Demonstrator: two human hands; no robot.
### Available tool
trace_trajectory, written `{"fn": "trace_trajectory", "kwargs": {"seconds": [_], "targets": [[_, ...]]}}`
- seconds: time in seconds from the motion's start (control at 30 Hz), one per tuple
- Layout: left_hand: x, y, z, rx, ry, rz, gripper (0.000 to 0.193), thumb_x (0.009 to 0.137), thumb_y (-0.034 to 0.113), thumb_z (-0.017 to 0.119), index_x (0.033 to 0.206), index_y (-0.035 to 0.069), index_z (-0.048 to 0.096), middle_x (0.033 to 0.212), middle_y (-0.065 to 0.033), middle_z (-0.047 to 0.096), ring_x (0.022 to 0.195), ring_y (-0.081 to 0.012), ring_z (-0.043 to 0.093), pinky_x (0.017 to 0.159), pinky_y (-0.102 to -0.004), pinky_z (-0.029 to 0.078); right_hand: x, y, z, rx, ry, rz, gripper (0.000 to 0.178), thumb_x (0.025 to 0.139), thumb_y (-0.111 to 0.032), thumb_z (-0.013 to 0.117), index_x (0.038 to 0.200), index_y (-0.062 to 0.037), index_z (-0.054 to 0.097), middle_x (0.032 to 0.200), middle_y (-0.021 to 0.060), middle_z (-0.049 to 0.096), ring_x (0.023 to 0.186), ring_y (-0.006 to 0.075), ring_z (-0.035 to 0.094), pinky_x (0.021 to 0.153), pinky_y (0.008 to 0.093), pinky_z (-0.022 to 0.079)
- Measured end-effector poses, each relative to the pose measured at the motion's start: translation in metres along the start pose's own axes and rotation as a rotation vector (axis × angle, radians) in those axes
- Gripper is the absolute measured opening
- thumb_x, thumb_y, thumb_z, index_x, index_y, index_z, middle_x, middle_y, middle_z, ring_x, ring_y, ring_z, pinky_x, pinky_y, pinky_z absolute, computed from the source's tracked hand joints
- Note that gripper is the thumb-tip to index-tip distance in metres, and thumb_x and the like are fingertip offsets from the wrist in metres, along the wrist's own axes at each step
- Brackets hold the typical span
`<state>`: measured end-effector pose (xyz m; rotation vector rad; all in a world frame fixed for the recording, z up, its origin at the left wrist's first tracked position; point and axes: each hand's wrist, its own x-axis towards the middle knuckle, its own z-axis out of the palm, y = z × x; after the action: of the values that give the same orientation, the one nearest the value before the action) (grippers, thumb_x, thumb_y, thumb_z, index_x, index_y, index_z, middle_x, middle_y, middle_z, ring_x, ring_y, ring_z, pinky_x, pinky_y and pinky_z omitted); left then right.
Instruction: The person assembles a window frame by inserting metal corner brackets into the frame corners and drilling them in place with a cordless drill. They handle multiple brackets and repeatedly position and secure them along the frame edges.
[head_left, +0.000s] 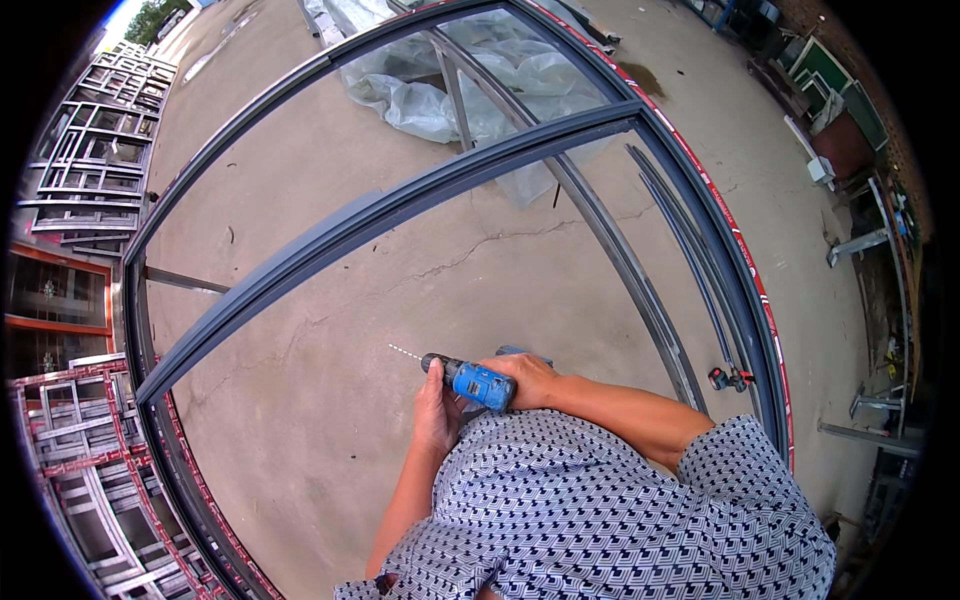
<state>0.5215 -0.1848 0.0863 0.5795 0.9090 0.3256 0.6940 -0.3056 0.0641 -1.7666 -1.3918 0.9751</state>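
In front of my body, a blue and black cordless drill (482,386) is held with its long, pale drill bit (404,351) aimed to the far left. My right hand (522,376) wraps round the drill's grip, which it mostly hides. At the black chuck, my left hand (433,405) is closed with its fingertips against it. Ahead stretches a large dark grey window frame (385,208), divided by a thick crossbar. The bit's tip is over the floor inside the frame and touches none of its bars.
A small red and black tool (731,379) is at the frame's right side, near loose dark strips (690,235). Crumpled clear plastic sheeting (410,95) lies beyond. Stacked metal frames (100,150) stand at left; boards and scrap (835,110) line the right wall.
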Motion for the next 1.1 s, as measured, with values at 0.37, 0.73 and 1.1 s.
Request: {"fn": "trace_trajectory", "kwargs": {"seconds": [0.37, 0.73, 1.1], "targets": [[-0.032, 0.016, -0.075, -0.077, 0.191, 0.095, 0.044, 0.100, 0.055, 0.066, 0.110, 0.013, 0.062, 0.107, -0.0027, 0.070, 0.106, -0.0168, 0.065, 0.100, -0.0421, 0.051, 0.046, -0.035, 0.059, -0.061, -0.127, -0.159, 0.048, 0.083, -0.024, 0.079, 0.128, -0.0144, 0.065, 0.109, 0.0183, 0.073, 0.104, 0.0410, 0.069, 0.088, 0.0499, 0.055], [-0.088, 0.008, -0.144, -0.307, 0.517, 0.255, 0.047, 0.101, 0.053, 0.065, 0.110, 0.007, 0.062, 0.100, -0.0023, 0.065, 0.095, -0.0137, 0.062, 0.092, -0.0340, 0.051, 0.092, -0.088, 0.114, -0.218, -0.484, -0.371, 0.047, 0.083, -0.016, 0.072, 0.129, -0.0100, 0.065, 0.112, 0.0172, 0.072, 0.108, 0.0387, 0.067, 0.092, 0.0500, 0.055], [-0.050, -0.031, -0.181, -0.313, 1.111, 0.415, 0.043, 0.106, 0.045, 0.062, 0.104, 0.002, 0.067, 0.095, 0.0027, 0.062, 0.088, -0.0079, 0.054, 0.082, -0.0273, 0.048, 0.260, -0.139, 0.063, -0.352, -0.170, -0.765, 0.029, 0.085, -0.010, 0.073, 0.114, -0.0025, 0.070, 0.113, 0.0175, 0.070, 0.105, 0.0376, 0.066, 0.090, 0.0468, 0.054]]}}
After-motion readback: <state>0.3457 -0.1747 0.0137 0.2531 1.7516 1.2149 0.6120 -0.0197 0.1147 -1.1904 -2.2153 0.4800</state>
